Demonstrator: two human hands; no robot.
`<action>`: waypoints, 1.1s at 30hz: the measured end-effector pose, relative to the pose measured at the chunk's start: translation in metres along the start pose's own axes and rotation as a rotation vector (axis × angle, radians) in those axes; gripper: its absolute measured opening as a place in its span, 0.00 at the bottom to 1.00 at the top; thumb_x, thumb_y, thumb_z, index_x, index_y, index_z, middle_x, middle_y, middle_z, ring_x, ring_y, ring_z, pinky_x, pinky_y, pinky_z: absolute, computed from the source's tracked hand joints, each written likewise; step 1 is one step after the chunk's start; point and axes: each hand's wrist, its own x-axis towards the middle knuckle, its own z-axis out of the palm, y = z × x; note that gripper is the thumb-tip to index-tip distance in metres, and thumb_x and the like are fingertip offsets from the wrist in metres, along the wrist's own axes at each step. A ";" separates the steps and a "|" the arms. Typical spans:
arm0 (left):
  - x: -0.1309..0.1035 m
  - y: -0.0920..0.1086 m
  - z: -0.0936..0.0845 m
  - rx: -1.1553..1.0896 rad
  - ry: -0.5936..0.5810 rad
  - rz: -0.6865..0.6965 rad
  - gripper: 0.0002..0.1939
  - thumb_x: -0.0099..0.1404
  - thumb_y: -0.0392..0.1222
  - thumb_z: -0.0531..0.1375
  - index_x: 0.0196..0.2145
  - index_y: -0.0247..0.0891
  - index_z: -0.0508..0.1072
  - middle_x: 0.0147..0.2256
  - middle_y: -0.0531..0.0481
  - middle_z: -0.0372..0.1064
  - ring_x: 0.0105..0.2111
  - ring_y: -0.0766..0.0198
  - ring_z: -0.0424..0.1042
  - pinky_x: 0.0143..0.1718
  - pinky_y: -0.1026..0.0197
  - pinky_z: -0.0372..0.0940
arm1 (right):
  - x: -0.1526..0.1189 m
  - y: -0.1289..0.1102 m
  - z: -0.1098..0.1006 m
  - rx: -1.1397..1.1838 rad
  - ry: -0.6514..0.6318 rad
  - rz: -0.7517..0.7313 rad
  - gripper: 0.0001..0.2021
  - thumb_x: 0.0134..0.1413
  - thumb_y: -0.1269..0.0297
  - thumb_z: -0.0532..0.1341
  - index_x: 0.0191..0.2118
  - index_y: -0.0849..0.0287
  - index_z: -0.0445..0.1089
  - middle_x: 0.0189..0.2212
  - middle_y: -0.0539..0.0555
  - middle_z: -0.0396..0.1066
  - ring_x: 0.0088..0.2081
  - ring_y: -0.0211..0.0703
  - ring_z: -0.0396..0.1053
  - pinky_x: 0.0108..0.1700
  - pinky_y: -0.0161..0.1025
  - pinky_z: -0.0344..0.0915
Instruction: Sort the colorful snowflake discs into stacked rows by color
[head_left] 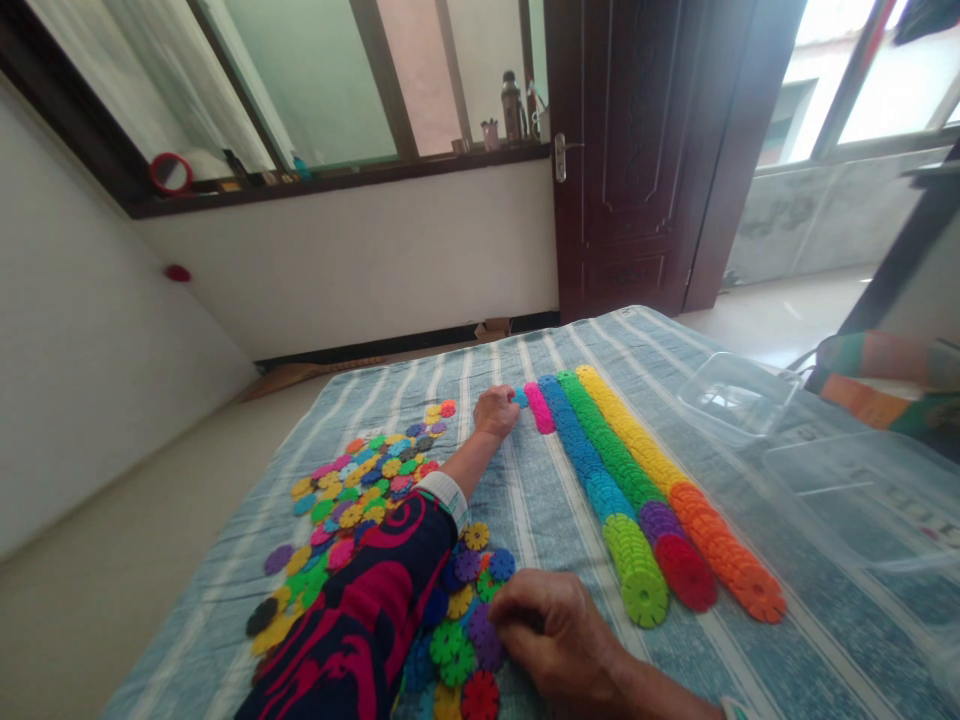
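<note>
My left hand (pixel 495 411) reaches to the far part of the bed, its fingers closed on a light-blue notched plastic disc (pixel 520 398). That disc is beside a short row of overlapping pink discs (pixel 540 408). Close to me, my right hand (pixel 559 632) has its fingers curled at the edge of the loose pile, against a purple disc (pixel 486 637); whether it grips anything is hidden. Long overlapping rows lie to the right: blue discs (pixel 574 435) ending in lime green, green discs (pixel 611 445) ending in purple and red, and yellow discs (pixel 626 425) ending in orange.
Mixed loose discs (pixel 367 480) spread over the left of the striped bedsheet (pixel 525 500), partly behind my left sleeve. A clear plastic box (pixel 739 395) and a second clear container (pixel 862 490) stand at the right. Beyond the bed are a dark door (pixel 637 150) and a windowsill.
</note>
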 end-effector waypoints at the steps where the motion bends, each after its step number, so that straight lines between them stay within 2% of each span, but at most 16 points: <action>1: -0.002 0.000 -0.002 -0.001 -0.006 0.010 0.12 0.55 0.32 0.58 0.36 0.37 0.78 0.35 0.47 0.75 0.37 0.60 0.72 0.38 0.62 0.64 | -0.001 -0.001 -0.001 0.008 -0.001 0.007 0.11 0.46 0.75 0.58 0.29 0.57 0.77 0.25 0.49 0.74 0.27 0.37 0.70 0.30 0.31 0.61; 5: -0.018 -0.006 -0.016 -0.014 -0.059 0.081 0.11 0.55 0.32 0.57 0.34 0.37 0.78 0.33 0.49 0.74 0.36 0.61 0.71 0.39 0.62 0.63 | -0.003 -0.005 -0.006 0.045 -0.023 0.046 0.10 0.47 0.75 0.58 0.30 0.57 0.76 0.26 0.48 0.74 0.28 0.37 0.70 0.33 0.32 0.63; 8: -0.043 -0.013 -0.034 -0.026 -0.126 0.159 0.08 0.55 0.33 0.57 0.30 0.36 0.78 0.31 0.49 0.73 0.34 0.62 0.70 0.39 0.63 0.63 | -0.004 -0.006 -0.008 0.061 -0.038 0.062 0.10 0.48 0.74 0.58 0.30 0.57 0.76 0.26 0.48 0.74 0.29 0.37 0.69 0.34 0.33 0.63; 13: -0.104 -0.029 -0.070 -0.058 -0.232 0.281 0.07 0.55 0.34 0.57 0.25 0.36 0.76 0.28 0.50 0.71 0.30 0.64 0.68 0.36 0.63 0.62 | -0.006 -0.003 -0.010 0.064 -0.056 0.091 0.07 0.50 0.71 0.59 0.30 0.58 0.75 0.25 0.48 0.71 0.28 0.37 0.67 0.32 0.33 0.62; 16: -0.143 -0.036 -0.094 -0.098 -0.350 0.337 0.09 0.56 0.35 0.56 0.23 0.37 0.76 0.26 0.51 0.69 0.29 0.65 0.67 0.35 0.64 0.61 | -0.006 -0.003 -0.012 0.054 -0.067 0.092 0.06 0.50 0.69 0.59 0.31 0.58 0.75 0.25 0.48 0.71 0.29 0.38 0.67 0.33 0.34 0.62; 21: -0.200 -0.038 -0.124 -0.172 -0.482 0.302 0.09 0.57 0.36 0.56 0.24 0.38 0.75 0.26 0.52 0.71 0.30 0.65 0.68 0.35 0.64 0.60 | -0.006 -0.001 -0.013 0.055 -0.075 0.079 0.06 0.50 0.67 0.59 0.31 0.58 0.75 0.25 0.48 0.72 0.29 0.38 0.68 0.34 0.34 0.63; 27: -0.247 -0.037 -0.130 -0.130 -0.441 0.211 0.05 0.56 0.35 0.59 0.25 0.38 0.73 0.27 0.52 0.69 0.30 0.65 0.67 0.35 0.64 0.60 | -0.006 0.003 -0.013 0.047 -0.089 0.067 0.06 0.50 0.67 0.59 0.30 0.59 0.74 0.25 0.48 0.72 0.29 0.39 0.67 0.35 0.35 0.63; 33: -0.266 -0.029 -0.130 -0.024 -0.377 0.215 0.02 0.56 0.34 0.60 0.27 0.37 0.73 0.28 0.52 0.66 0.30 0.65 0.66 0.34 0.64 0.60 | -0.005 0.006 -0.013 0.060 -0.092 0.065 0.06 0.49 0.65 0.60 0.30 0.58 0.74 0.26 0.49 0.72 0.30 0.39 0.67 0.36 0.35 0.63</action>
